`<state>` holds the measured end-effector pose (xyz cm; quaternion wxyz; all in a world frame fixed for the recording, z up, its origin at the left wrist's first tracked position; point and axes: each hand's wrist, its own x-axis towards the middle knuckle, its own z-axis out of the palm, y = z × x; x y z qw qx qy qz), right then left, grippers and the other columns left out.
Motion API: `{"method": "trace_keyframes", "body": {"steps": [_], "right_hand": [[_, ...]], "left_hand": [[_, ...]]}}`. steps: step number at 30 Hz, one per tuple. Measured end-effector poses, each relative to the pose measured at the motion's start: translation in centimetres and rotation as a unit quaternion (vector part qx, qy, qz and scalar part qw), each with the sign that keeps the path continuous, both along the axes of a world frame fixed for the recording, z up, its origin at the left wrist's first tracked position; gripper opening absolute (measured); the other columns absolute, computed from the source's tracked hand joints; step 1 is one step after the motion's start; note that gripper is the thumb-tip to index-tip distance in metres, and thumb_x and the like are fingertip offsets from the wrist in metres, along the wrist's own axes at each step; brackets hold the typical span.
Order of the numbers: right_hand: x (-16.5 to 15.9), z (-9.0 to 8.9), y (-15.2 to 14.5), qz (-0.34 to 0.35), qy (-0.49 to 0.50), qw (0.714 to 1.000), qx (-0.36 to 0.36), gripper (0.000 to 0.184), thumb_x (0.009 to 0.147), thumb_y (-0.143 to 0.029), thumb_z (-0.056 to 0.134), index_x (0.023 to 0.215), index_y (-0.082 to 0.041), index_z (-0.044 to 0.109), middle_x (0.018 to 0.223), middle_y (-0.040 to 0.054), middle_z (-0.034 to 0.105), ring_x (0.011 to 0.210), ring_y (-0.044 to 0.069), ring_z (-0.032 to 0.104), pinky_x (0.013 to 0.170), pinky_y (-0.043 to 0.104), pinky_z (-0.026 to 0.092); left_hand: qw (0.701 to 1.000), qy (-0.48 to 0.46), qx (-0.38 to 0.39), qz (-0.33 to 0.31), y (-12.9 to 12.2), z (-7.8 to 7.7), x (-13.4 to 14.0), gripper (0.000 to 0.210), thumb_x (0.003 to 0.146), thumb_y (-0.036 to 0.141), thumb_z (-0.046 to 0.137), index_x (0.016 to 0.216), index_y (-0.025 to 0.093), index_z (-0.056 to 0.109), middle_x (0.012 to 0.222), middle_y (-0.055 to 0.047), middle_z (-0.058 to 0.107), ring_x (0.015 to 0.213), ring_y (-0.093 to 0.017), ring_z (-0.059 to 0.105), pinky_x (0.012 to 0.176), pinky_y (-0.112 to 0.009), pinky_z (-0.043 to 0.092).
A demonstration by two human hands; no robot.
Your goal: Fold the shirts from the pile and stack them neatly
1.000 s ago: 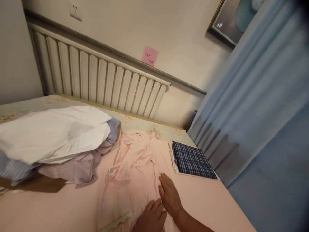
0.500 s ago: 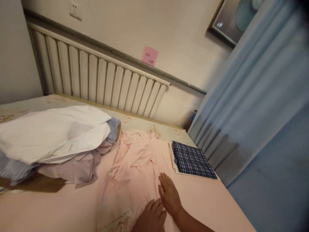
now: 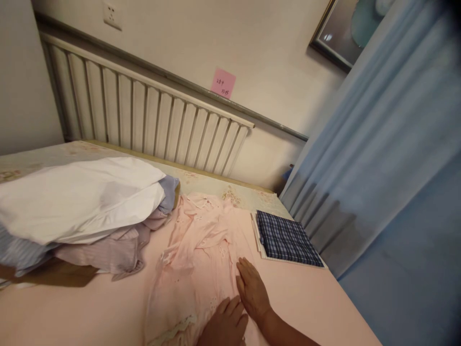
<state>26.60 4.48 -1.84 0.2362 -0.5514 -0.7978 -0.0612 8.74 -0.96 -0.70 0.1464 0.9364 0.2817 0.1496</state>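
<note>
A pale pink garment (image 3: 205,254) with lace trim and sleeve-like folds lies spread on the pink sheet. My left hand (image 3: 225,324) rests on its lower right part, fingers extended and flat. Just beyond, my right hand (image 3: 253,288) lies along the garment's right edge, its fingers straight and pointing away from me. The two hands nearly touch, and neither visibly grips the cloth. The garment's lowest part runs out of view at the bottom.
Left of the garment, a heap of clothes with a white cloth (image 3: 82,197) on top sits over a cardboard-brown box edge (image 3: 72,278). A folded navy plaid cloth (image 3: 288,238) lies to the right. Behind are a radiator (image 3: 144,110) and a blue curtain (image 3: 370,168).
</note>
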Motion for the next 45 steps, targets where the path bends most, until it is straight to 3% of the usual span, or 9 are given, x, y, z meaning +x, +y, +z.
{"method": "trace_keyframes", "body": {"steps": [8,17,28,45], "right_hand": [[-0.1,0.2,-0.1,0.004,0.012,1.000,0.007,0.041,0.092,-0.022,0.042,0.131,-0.021,0.053,0.137,0.0083,0.052,0.130,0.024,0.044,0.107,0.049,0.040],[-0.1,0.2,-0.1,0.000,0.006,1.000,-0.002,0.040,0.093,-0.021,0.042,0.131,-0.019,0.053,0.138,0.0082,0.050,0.131,0.023,0.042,0.109,0.049,0.038],[0.0,0.1,-0.1,0.001,0.006,1.000,-0.003,0.039,0.093,-0.022,0.042,0.131,-0.019,0.054,0.138,0.0083,0.050,0.131,0.023,0.042,0.108,0.048,0.039],[0.1,-0.1,0.0,0.001,0.008,1.000,-0.001,0.040,0.093,-0.022,0.043,0.131,-0.019,0.053,0.138,0.0092,0.050,0.131,0.024,0.042,0.108,0.049,0.038]], "left_hand": [[1.000,-0.008,0.006,0.008,-0.1,-0.2,0.1,0.045,0.089,0.040,0.050,0.126,0.015,0.054,0.137,-0.013,0.052,0.130,-0.027,0.040,0.109,-0.042,0.028],[1.000,-0.003,-0.006,-0.002,0.0,0.6,-0.1,0.046,0.089,0.040,0.049,0.127,0.014,0.053,0.137,-0.014,0.051,0.131,-0.028,0.040,0.108,-0.043,0.030],[1.000,-0.010,0.006,0.003,-0.1,-0.2,0.0,0.047,0.089,0.042,0.048,0.128,0.015,0.052,0.137,-0.013,0.051,0.131,-0.027,0.040,0.109,-0.042,0.029],[1.000,-0.002,-0.001,0.001,-0.1,0.8,-0.2,0.045,0.089,0.039,0.049,0.126,0.013,0.054,0.137,-0.014,0.052,0.130,-0.028,0.041,0.108,-0.042,0.030]]}}
